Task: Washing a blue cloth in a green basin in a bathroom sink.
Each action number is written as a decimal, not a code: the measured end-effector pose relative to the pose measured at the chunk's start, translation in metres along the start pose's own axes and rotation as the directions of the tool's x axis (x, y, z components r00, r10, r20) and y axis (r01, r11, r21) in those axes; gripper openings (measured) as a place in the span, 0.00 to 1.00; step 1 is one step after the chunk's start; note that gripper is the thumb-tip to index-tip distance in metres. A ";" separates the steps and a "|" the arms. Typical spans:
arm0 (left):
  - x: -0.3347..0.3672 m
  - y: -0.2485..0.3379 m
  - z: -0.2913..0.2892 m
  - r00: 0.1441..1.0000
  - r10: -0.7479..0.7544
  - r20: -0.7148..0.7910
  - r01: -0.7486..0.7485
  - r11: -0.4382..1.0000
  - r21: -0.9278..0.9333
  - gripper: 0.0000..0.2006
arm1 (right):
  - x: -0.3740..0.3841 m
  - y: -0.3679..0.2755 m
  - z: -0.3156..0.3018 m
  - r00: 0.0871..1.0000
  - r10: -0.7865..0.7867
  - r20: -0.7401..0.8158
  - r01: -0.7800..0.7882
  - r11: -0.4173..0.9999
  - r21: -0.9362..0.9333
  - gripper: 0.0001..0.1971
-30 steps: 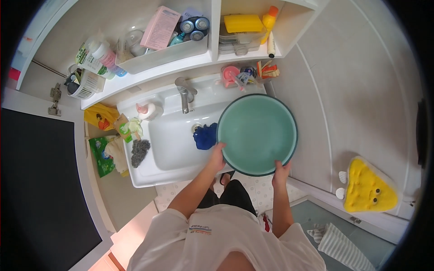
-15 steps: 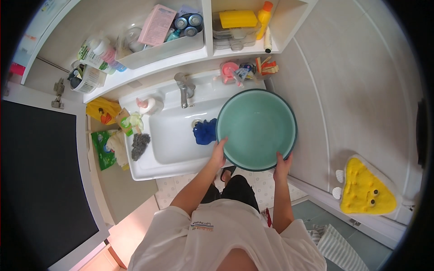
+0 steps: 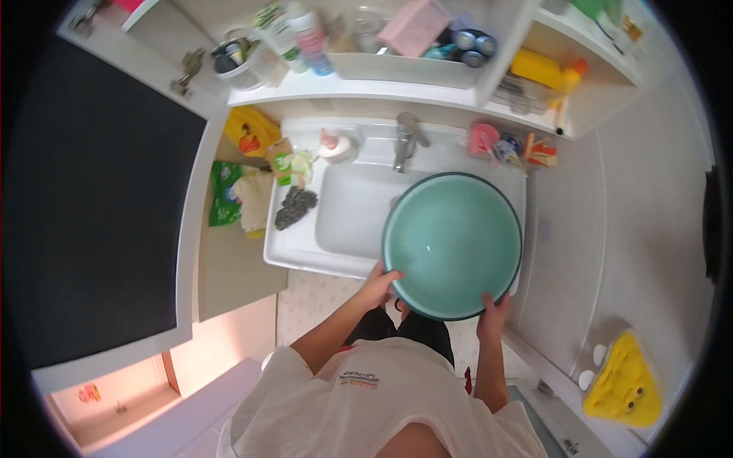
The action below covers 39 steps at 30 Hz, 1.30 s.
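Note:
A round green basin (image 3: 454,244) with a dark rim is held between my two hands over the right part of the white sink (image 3: 347,221) and its front edge. Its inside shows no contents that I can make out. My left hand (image 3: 380,284) grips the rim at the lower left, thumb over the edge. At the lower right, my right hand (image 3: 492,314) has hold of the rim in the same way. Most of the fingers are hidden under the basin. The chrome faucet (image 3: 405,143) stands behind it.
On the sink's left ledge are a dark scouring pad (image 3: 295,208) and a pump bottle (image 3: 334,146). A pink cup (image 3: 482,139) stands at the back right. Above is a shelf (image 3: 366,90) with bottles and boxes; an open cabinet door (image 3: 107,206) fills the left.
The view has turned, so the surroundings sit differently. The basin has come nearer my body, still in both hands. The blue cloth in the sink is now out of sight.

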<state>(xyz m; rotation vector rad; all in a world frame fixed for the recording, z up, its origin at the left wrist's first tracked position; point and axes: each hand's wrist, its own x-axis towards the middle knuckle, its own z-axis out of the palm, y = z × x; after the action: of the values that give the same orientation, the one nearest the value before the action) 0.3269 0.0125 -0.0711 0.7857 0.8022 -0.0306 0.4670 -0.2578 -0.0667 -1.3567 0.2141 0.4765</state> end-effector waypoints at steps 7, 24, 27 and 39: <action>-0.099 0.023 -0.117 0.843 0.172 -0.510 -0.283 0.948 -0.148 0.25 | -0.011 0.032 0.126 0.766 0.332 0.550 -0.276 0.943 -0.184 0.31; -0.050 0.157 -0.261 0.630 0.345 -0.695 -0.605 0.780 -0.161 0.20 | 0.005 0.067 0.437 0.739 0.277 0.614 -0.196 0.960 -0.198 0.31; -0.039 0.172 -0.272 0.674 0.349 -0.652 -0.578 0.798 -0.171 0.20 | 0.014 0.080 0.449 0.770 0.188 0.610 -0.183 0.981 -0.072 0.30; -0.023 0.195 -0.272 0.789 0.248 -0.563 -0.454 0.852 -0.261 0.28 | 0.006 0.092 0.446 0.803 0.238 0.546 -0.172 0.970 -0.169 0.36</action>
<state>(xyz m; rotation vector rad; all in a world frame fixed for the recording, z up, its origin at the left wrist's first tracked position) 0.1983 0.3215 -0.0530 0.5562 1.1061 0.6966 0.3763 0.1881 -0.0563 -1.2456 -0.1625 1.0674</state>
